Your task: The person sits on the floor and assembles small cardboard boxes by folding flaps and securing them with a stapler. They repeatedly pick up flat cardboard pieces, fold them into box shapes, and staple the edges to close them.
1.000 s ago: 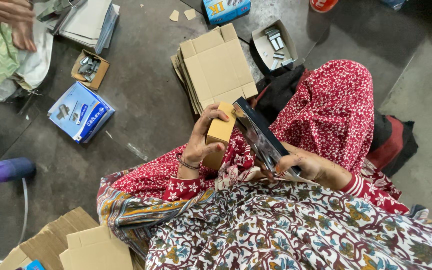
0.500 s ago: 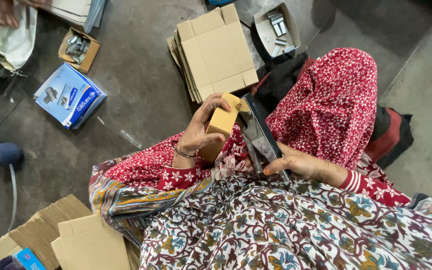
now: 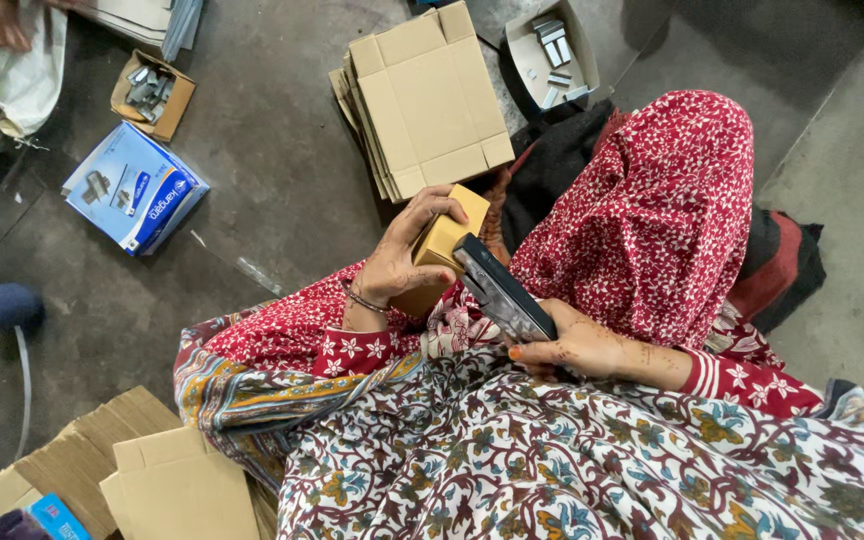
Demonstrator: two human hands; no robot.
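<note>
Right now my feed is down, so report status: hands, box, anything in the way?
Left hand grips small cardboard box. Right hand holds dark stapler against it. Nothing between them.

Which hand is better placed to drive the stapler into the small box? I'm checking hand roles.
Probably the right hand: it already grips the stapler, whose nose sits at the small cardboard box. The left hand wraps the box, steadying it.

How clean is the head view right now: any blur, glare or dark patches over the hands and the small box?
Head view: sharp and evenly lit over the left hand, the small cardboard box and the dark stapler in the right hand; no glare on them; soft shadow only, darkest at the floor's upper right corner; slight wide-angle stretch at the edges.
</note>
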